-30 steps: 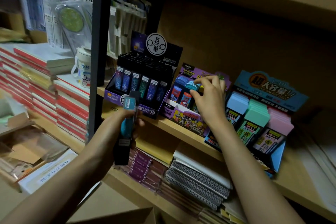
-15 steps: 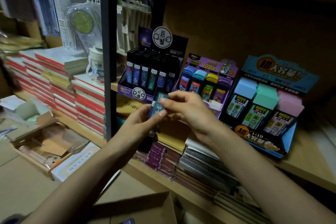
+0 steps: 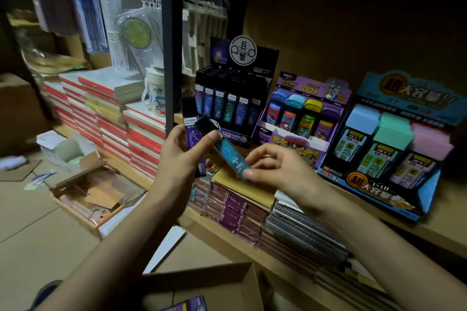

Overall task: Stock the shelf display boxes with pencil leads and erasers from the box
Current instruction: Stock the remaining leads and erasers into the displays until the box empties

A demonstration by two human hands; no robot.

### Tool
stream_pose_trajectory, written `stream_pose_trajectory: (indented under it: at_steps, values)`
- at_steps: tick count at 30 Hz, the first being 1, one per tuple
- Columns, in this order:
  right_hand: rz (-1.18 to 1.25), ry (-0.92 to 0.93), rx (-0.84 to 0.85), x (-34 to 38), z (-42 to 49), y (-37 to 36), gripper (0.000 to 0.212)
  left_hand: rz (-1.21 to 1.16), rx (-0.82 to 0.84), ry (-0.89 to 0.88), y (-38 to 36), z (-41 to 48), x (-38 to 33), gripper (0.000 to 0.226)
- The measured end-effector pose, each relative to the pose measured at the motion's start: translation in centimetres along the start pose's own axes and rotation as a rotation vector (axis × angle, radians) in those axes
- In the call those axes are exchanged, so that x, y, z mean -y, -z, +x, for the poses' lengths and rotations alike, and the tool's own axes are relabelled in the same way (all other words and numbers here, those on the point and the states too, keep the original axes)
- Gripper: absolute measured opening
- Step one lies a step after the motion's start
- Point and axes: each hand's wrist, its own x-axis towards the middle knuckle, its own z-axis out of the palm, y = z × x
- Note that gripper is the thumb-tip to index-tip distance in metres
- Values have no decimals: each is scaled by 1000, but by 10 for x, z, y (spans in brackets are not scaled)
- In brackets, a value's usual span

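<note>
Teal lead tube (image 3: 230, 157) is hanging slantwise between both hands, out in front of the shelf (image 3: 442, 231). The right hand (image 3: 283, 171) is reaching in palm-down, fingertips pinching the tube's lower end. The left hand (image 3: 182, 156) is raised, wrist bent back, fingers wrapping a purple lead tube (image 3: 193, 135) that is standing nearly upright, while its thumb tip is touching the teal tube's dark top. Just behind, the black display box (image 3: 227, 108) is sitting full of tubes. Below, the cardboard box (image 3: 202, 283) is lying open.
</note>
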Motion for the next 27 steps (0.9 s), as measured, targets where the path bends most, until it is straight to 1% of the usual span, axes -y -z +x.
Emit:
stream_pose_trajectory:
  at_steps: [2,3,4,6,7,10,12,14,16,17,19,22,24,27]
  values:
    - [-145,46,79,4,1,-9,12,25,29,-2,1,0,0,41]
    - [-164,79,64,7,4,-12,8,34,55,4,1,0,1,39]
    - [-147,109,12,10,8,-14,5,46,81,14,2,0,1,37]
    - [-55,141,-110,17,16,-16,8,93,126,23,2,0,2,36]
    - [-12,149,-135,21,20,-17,9,114,145,22,3,0,3,37]
    - [-25,164,-98,27,27,-21,5,140,166,16,4,-1,3,38]
    - [-29,161,-97,32,33,-15,1,155,138,17,7,0,2,42]
    - [17,171,-196,40,43,-1,2,173,76,53,11,4,0,43]
    - [65,193,-371,50,58,18,7,157,16,75,16,9,-4,29]
    - [53,212,-448,54,66,27,11,154,0,76,19,12,-6,24]
    - [-79,267,-551,60,84,40,15,143,-15,69,23,18,-10,23]
    - [-343,344,-636,61,106,52,16,123,-46,45,28,24,-13,23]
    - [-446,351,-634,56,114,54,15,113,-61,42,29,26,-13,24]
    - [-491,337,-573,42,118,49,13,106,-69,40,30,29,-13,24]
